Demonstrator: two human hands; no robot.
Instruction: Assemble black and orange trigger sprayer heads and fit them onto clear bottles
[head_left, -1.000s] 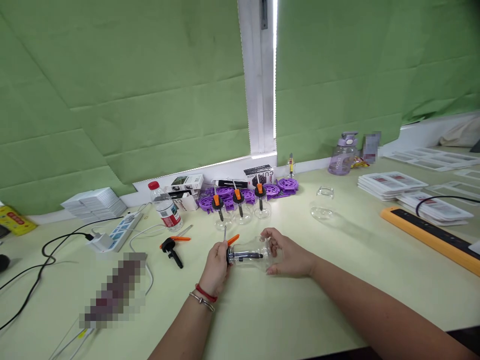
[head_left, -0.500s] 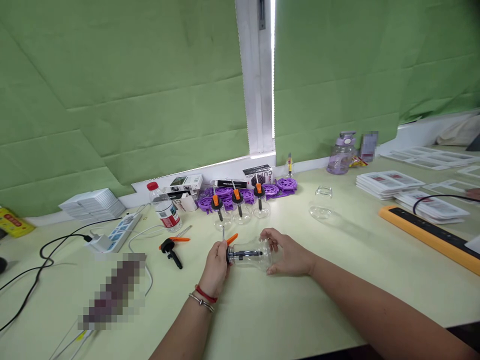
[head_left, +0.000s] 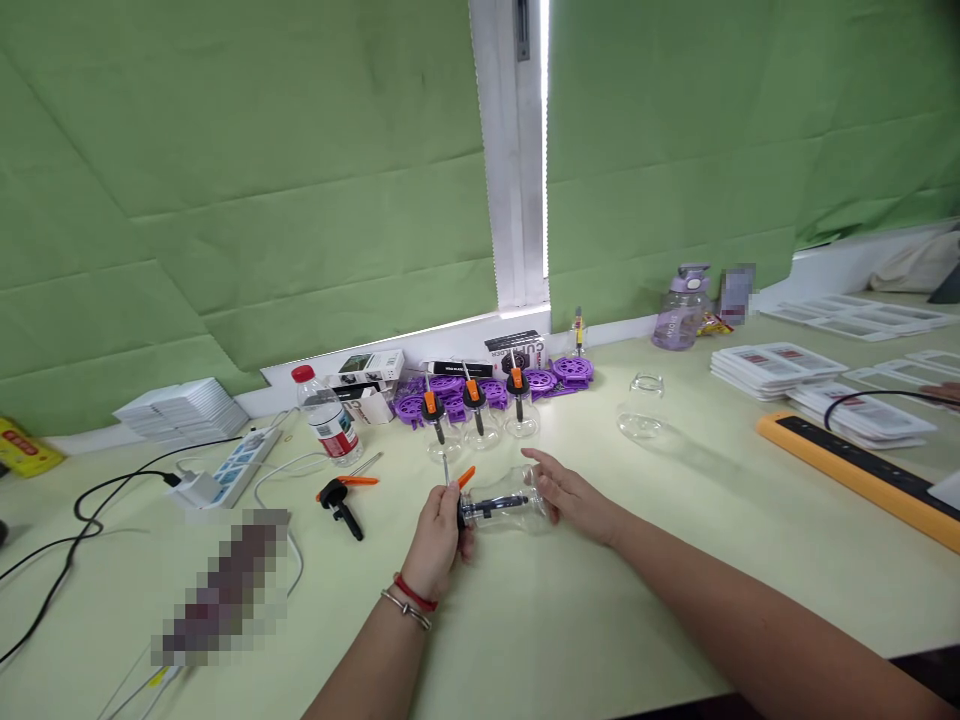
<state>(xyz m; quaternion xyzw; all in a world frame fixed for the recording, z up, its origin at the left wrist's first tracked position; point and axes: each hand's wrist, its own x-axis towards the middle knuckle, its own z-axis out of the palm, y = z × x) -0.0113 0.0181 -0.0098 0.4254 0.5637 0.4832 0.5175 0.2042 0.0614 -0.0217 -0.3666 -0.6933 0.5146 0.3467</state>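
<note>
A clear glass bottle (head_left: 510, 505) lies sideways between my hands, a black stem inside it. My left hand (head_left: 437, 535) is closed round its black cap at the left end, where an orange lever and a thin metal spout stick out. At the wide right end, my right hand (head_left: 570, 492) has its fingers against the glass base. Three similar bottles with black and orange tops, one of them in the middle (head_left: 480, 425), stand behind. Left of my hands lies a loose black and orange top (head_left: 343, 505). An uncapped glass bottle (head_left: 642, 408) stands to the right.
Purple plastic parts (head_left: 541, 382) and small boxes line the wall. A red-capped water bottle (head_left: 328, 415) and white power strip (head_left: 244, 465) are left. At right are an orange-black power strip (head_left: 862, 482), stacked white cards (head_left: 772, 368), a purple bottle (head_left: 679, 312) and part of another person's hand.
My right hand has shifted its grip on the bottle's base, its fingers now more along the upper and far right side. The bottle has tilted slightly, its right end higher.
</note>
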